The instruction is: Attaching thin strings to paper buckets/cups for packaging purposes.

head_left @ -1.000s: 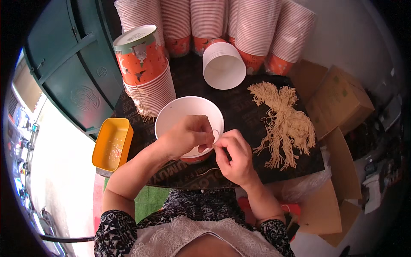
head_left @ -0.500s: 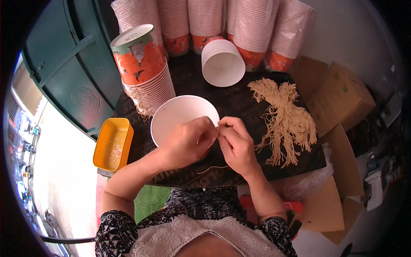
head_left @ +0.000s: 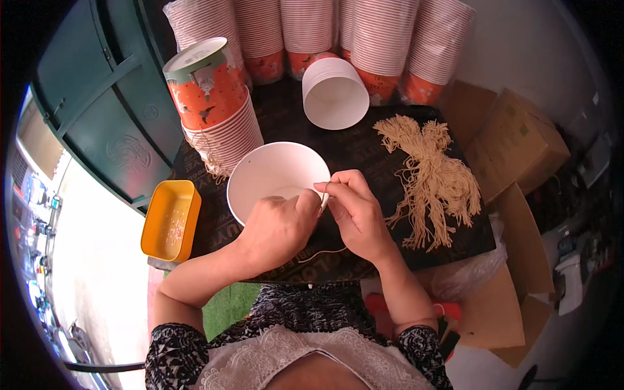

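A white-lined paper bucket [head_left: 270, 166] stands tilted towards me near the table's front edge, its mouth facing up. My left hand [head_left: 279, 224] is closed in front of its near right rim, fingers curled; what they hold is hidden. My right hand [head_left: 357, 214] pinches at the rim's right side, thumb and forefinger meeting close to the left fingertips. From under the right hand a thin beige cord [head_left: 318, 253] trails across the black table. A bundle of similar cords [head_left: 442, 179] lies to the right.
Left stands a bucket stack [head_left: 227, 136] with an orange-and-green printed bucket upside down on top. A yellow tray [head_left: 190, 221] holds small beads. Behind are a nested bucket stack on its side [head_left: 335, 97] and several wrapped stacks [head_left: 383, 39]. Cardboard boxes [head_left: 520, 140] sit at right.
My left hand has moved down and slightly left from over the bucket's mouth to its near rim. The right hand has shifted a little, staying at the rim.
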`<state>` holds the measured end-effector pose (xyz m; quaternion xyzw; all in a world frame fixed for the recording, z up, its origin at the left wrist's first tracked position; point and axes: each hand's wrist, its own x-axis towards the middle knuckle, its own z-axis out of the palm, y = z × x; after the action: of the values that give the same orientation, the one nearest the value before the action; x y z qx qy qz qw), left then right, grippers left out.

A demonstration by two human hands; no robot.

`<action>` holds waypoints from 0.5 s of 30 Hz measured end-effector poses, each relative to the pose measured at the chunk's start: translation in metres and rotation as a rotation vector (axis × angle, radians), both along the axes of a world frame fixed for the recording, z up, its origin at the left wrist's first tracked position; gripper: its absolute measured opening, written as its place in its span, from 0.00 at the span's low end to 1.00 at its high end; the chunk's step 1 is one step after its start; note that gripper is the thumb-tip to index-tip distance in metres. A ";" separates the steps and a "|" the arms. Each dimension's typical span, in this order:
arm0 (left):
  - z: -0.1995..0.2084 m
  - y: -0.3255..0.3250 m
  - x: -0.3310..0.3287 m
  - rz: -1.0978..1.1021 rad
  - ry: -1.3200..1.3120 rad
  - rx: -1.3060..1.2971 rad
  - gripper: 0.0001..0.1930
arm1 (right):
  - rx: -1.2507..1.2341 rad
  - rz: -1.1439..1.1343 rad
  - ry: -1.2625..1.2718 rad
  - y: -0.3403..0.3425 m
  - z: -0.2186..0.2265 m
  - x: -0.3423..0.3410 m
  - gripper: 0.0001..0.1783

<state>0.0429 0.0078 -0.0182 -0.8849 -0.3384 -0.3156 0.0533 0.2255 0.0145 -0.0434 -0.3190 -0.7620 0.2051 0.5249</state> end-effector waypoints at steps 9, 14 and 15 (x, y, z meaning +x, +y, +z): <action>0.000 0.002 0.000 -0.049 -0.045 0.008 0.09 | -0.185 0.265 0.161 0.006 -0.009 0.004 0.04; 0.000 0.003 -0.003 -0.031 -0.056 -0.012 0.11 | -0.204 0.267 0.153 0.002 -0.007 0.005 0.05; 0.001 0.002 -0.004 -0.036 -0.066 -0.033 0.11 | -0.214 0.246 0.134 0.000 -0.006 0.005 0.04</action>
<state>0.0391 0.0100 -0.0177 -0.8807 -0.3292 -0.3398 0.0218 0.2303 0.0146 -0.0493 -0.2628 -0.7325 0.3685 0.5086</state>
